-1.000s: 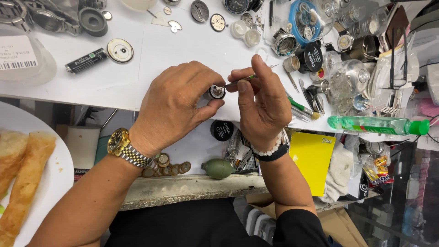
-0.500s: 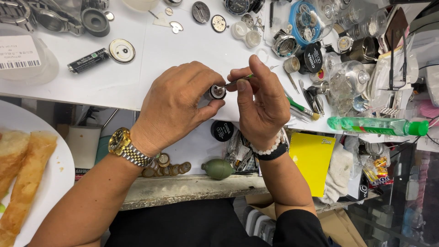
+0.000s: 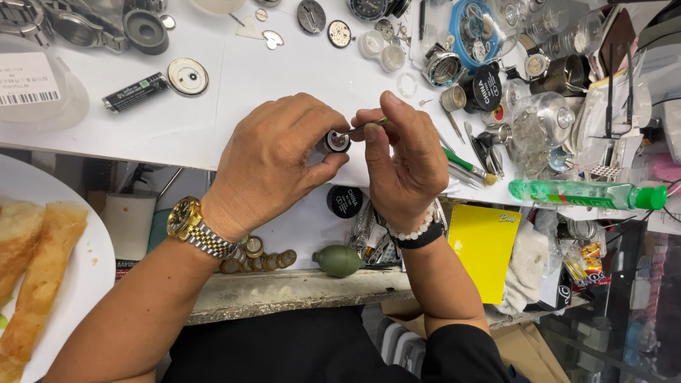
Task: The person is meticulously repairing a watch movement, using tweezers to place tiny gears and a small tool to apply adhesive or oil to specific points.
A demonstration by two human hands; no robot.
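My left hand (image 3: 273, 167) pinches a small round watch movement (image 3: 335, 141) between thumb and fingers, just above the front edge of the white worktop (image 3: 213, 85). My right hand (image 3: 404, 159) holds a thin metal tool (image 3: 365, 128) whose tip rests on the face of the movement. A gold and silver wristwatch (image 3: 188, 223) is on my left wrist; a white bead bracelet and a black band (image 3: 418, 234) are on my right.
Watch cases, dials and small jars (image 3: 454, 57) crowd the back right of the worktop. A black battery (image 3: 135, 92) and a round dial (image 3: 188, 76) lie at left. A green bottle (image 3: 589, 193) lies at right, a plate with flatbread (image 3: 42, 262) at left, a green blower (image 3: 339, 260) below.
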